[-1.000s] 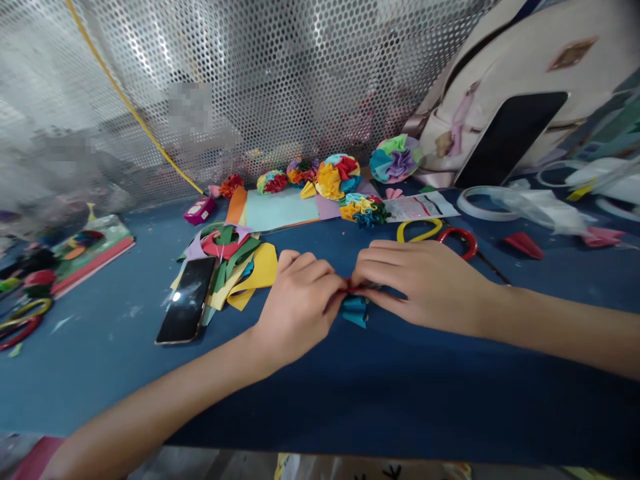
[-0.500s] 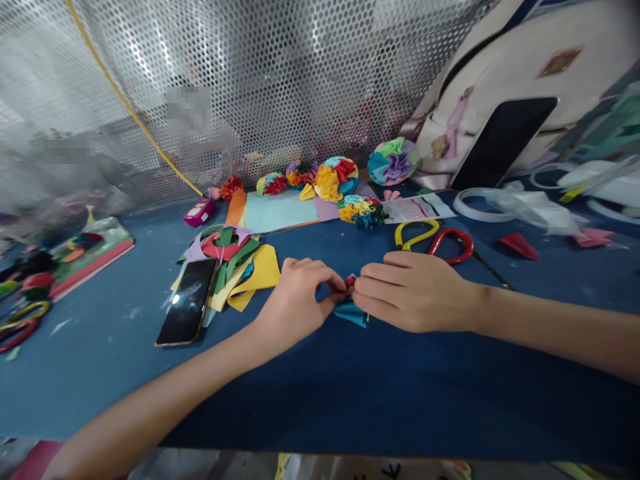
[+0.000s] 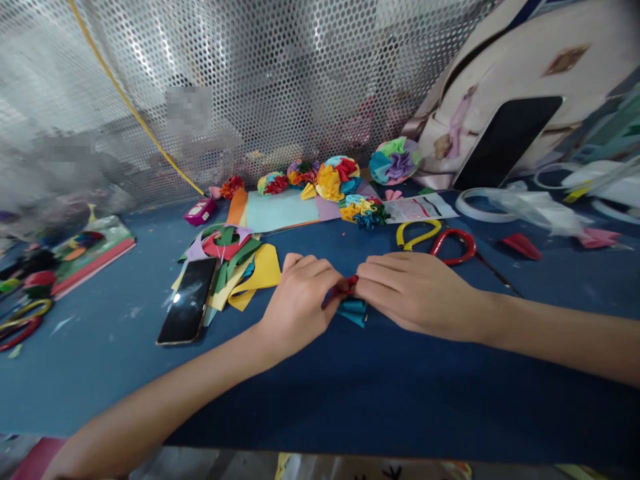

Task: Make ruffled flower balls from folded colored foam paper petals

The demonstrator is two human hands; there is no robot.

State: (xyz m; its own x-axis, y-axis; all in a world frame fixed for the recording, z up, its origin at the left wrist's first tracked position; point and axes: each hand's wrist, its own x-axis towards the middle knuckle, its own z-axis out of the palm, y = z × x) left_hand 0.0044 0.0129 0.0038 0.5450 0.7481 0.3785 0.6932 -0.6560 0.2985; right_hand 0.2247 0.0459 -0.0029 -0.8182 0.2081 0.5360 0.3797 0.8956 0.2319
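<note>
Between my two hands is a small red piece [image 3: 352, 283], felt or paper by its look, pinched at its edges. My left hand [image 3: 305, 297] grips its left side between thumb and fingertips. On the other side, the fingertips of my right hand [image 3: 415, 290] press together on it; the right thumb is hidden. A folded teal piece [image 3: 354, 311] hangs just below the red one, close to both hands; whether the two are joined I cannot tell. Beyond my right hand lie scissors with one yellow and one red handle loop [image 3: 454, 247].
A phone [image 3: 187, 300] lies beside coloured felt scraps [image 3: 255, 273] on the left. Ruffled multicoloured balls [image 3: 337, 179] line the back, before a perforated metal panel [image 3: 300, 80]. A second phone [image 3: 510, 141] leans on a pale backpack [image 3: 520, 67]. Tape rolls [image 3: 485, 205] sit at right.
My hands have shifted slightly, and more of the red piece now shows stretched between the fingertips. The teal piece looks a little more gathered. Everything else stays put.
</note>
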